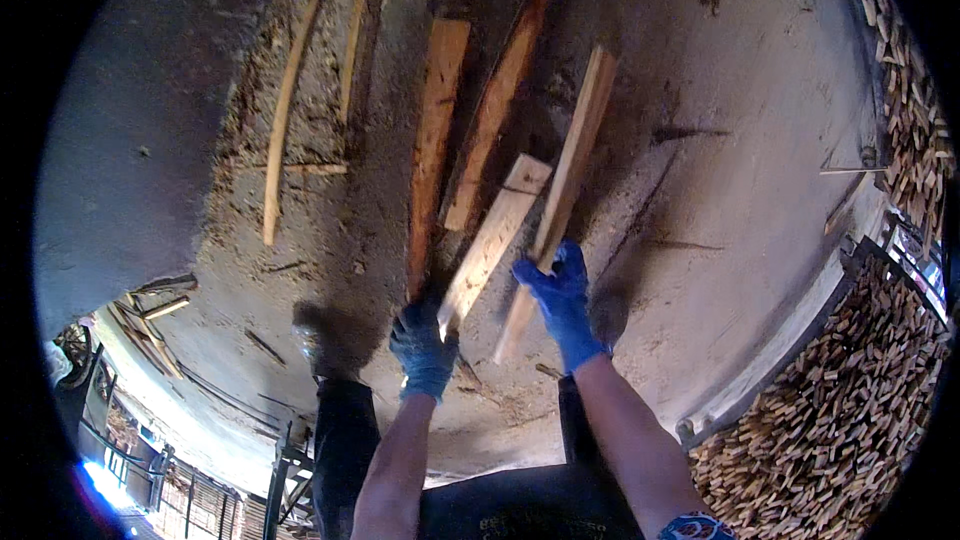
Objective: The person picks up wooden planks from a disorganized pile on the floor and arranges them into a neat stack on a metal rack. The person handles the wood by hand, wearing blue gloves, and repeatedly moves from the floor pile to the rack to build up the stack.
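Observation:
My left hand [424,352], in a dark teal work glove, is closed around the lower end of a short pale board [497,238] that slants up to the right. Its fingers are partly in shadow. My right hand [562,302], in a blue glove, grips a longer pale plank [577,145] near its lower part, thumb on one side and fingers on the other. The plank's lower end is blurred. A reddish-brown board [437,130] ends just beyond my left fingers; whether they touch cannot be made out. Beside it lies a bark-edged slab [500,100].
Wood chips and bark litter the concrete floor [760,120]. A long curved strip [288,100] and a thinner strip [354,50] lie at the far left. Scrap sticks [150,325] are heaped at the left. Large stacks of split wood [835,410] rise at the right.

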Tool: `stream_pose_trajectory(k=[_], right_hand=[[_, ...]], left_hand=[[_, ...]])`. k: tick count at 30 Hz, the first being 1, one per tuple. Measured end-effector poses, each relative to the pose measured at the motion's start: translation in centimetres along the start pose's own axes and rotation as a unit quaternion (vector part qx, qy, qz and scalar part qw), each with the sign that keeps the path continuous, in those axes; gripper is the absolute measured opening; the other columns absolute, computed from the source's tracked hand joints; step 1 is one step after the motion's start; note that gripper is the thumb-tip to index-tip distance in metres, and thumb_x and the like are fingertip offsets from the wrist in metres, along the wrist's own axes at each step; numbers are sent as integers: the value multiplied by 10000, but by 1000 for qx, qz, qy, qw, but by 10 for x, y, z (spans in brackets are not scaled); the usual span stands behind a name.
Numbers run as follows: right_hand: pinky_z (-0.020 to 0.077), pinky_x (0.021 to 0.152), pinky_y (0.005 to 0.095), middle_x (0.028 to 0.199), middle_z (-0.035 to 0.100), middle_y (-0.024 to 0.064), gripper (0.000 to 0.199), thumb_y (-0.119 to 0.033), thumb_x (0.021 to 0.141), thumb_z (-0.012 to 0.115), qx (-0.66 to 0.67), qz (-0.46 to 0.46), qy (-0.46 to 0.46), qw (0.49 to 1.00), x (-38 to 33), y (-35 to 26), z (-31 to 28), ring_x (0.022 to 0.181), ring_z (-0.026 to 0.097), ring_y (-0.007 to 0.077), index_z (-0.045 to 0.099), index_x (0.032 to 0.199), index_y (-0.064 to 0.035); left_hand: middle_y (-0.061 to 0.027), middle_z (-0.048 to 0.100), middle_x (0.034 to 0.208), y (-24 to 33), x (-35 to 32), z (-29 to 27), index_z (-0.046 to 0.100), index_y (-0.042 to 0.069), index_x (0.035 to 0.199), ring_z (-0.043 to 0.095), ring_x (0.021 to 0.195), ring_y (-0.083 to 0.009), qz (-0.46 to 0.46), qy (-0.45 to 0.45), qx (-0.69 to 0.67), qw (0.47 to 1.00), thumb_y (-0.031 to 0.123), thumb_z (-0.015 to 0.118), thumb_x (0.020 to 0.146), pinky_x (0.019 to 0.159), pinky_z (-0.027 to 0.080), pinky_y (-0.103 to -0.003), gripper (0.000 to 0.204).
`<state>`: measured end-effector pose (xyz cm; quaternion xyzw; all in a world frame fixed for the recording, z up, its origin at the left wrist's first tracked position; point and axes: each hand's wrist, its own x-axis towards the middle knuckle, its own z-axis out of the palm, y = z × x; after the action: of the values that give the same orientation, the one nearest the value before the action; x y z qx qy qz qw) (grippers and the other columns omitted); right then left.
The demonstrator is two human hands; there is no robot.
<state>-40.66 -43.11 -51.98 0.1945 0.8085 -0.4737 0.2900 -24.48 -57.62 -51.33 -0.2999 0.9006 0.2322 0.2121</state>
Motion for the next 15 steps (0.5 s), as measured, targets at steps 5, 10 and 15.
stream_pose_trajectory(k=[5,10,15], right_hand=[[453,596,265,839,579,71,325,-99,700,704,232,98,-59,966,-13,-17,-42,675,548,156,526,965,-36],[451,551,230,854,583,82,264,-42,751,637,312,70,-28,947,-15,-55,-66,642,541,130,517,986,-42],[480,645,254,911,568,57,466,-91,734,688,160,-33,6,987,37,-103,-28,748,552,135,458,1135,-33]], left_hand=[[-160,527,1037,21,-4,2,598,110,1021,517,942,-362,-1,-80,-2,997,252,685,664,751,444,-454,393],[-96,626,839,55,1,-38,573,57,951,605,789,-217,-80,-116,-361,922,123,687,717,719,481,-319,268],[-48,602,826,50,73,-106,548,44,941,554,743,-132,-74,-14,-393,916,67,690,744,687,464,-274,243]])
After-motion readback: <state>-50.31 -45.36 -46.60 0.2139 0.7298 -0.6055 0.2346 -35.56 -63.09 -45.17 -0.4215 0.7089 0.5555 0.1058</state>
